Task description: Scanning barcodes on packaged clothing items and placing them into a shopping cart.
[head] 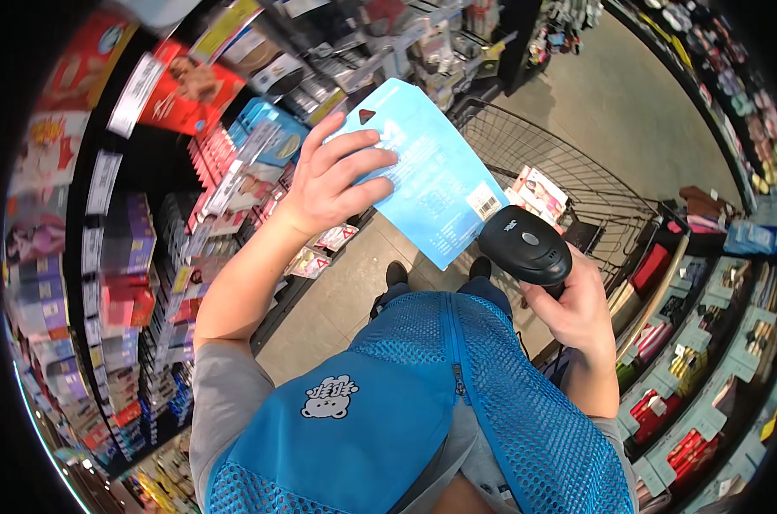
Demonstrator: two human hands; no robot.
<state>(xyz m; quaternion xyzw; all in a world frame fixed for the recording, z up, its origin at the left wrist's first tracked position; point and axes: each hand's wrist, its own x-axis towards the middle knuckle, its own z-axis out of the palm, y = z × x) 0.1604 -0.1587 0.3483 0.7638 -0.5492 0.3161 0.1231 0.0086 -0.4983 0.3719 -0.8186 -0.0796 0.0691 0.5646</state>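
My left hand (347, 177) holds a flat light-blue package (437, 167) by its upper left edge, fingers spread over the printed face. A triangular hang hole shows near its top, and a white barcode label (485, 200) sits at its lower right corner. In my right hand (575, 305) is a black handheld barcode scanner (526, 247), gripped by its handle. The scanner's head lies right at the label's edge; whether it touches the package cannot be told. The handle is mostly hidden by my fingers and the head.
Store shelves with hanging packages (215, 186) line the left. A black wire shopping cart (543, 141) stands ahead at the right, with a boxed product (539, 193) near its side. Tiered display shelves (697, 360) run along the right. My shoes (397, 273) are on the tiled floor.
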